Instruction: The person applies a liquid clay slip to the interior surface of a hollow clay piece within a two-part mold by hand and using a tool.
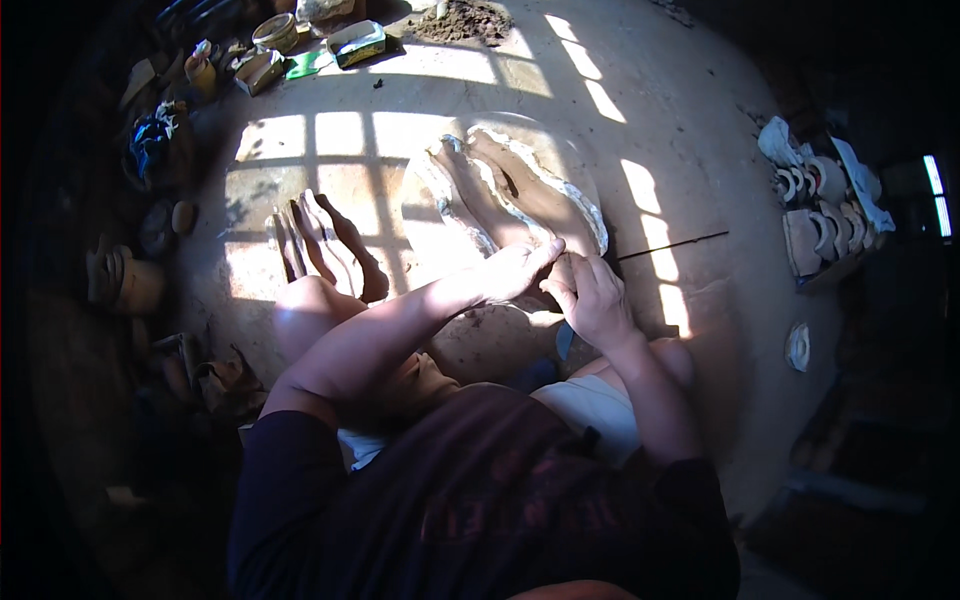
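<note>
My left hand (520,268) reaches across and presses on the near end of a long clay mould piece (520,190) with a pale, rough rim, lying on a round work board (420,215). My right hand (592,295) meets it at the same near end, fingers curled on the clay edge. A second similar clay strip (450,195) lies beside it on the board. Whether a tool sits in either hand is hidden.
Several curved clay pieces (325,240) lie on the floor to the left. Small boxes and tins (300,50) and a soil heap (465,20) sit at the back. White moulded pieces (825,205) are stacked on the right, and a thin stick (670,245) lies nearby.
</note>
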`<state>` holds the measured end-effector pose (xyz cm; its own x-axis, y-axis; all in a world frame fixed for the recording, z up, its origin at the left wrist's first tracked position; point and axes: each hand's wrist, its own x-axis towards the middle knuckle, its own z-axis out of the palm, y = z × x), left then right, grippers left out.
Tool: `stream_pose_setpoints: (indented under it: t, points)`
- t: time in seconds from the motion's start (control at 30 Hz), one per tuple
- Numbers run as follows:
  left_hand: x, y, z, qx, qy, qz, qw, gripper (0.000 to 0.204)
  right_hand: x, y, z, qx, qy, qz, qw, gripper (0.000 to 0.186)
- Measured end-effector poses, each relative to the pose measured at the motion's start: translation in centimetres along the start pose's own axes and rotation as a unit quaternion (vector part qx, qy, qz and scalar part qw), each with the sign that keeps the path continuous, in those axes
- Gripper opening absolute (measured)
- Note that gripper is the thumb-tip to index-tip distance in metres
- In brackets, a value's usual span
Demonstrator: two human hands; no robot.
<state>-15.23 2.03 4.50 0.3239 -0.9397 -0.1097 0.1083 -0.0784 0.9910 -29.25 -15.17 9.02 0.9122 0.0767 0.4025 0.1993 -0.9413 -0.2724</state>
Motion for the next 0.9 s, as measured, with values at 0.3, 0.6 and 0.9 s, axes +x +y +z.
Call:
stream_pose_setpoints:
  t: [0.3, 0.6, 0.9]
  points:
    - [1.3, 0.3, -2.7, -0.246, -0.058, -0.059, 0.966, 0.04, 3.6, -0.7, 1.1, 0.215, -0.034, 0.224, 0.95, 0.027]
    - [3.9, -2.0, -4.9, -0.177, -0.007, -0.039, 0.983, 0.046, 5.5, 2.0, 2.1, 0.106, -0.031, 0.101, 0.989, 0.02]
    - [4.1, -1.9, -7.2, -0.107, 0.149, -0.02, 0.983, 0.047, 8.7, 3.0, 3.7, 0.078, -0.108, 0.118, 0.984, 0.017]
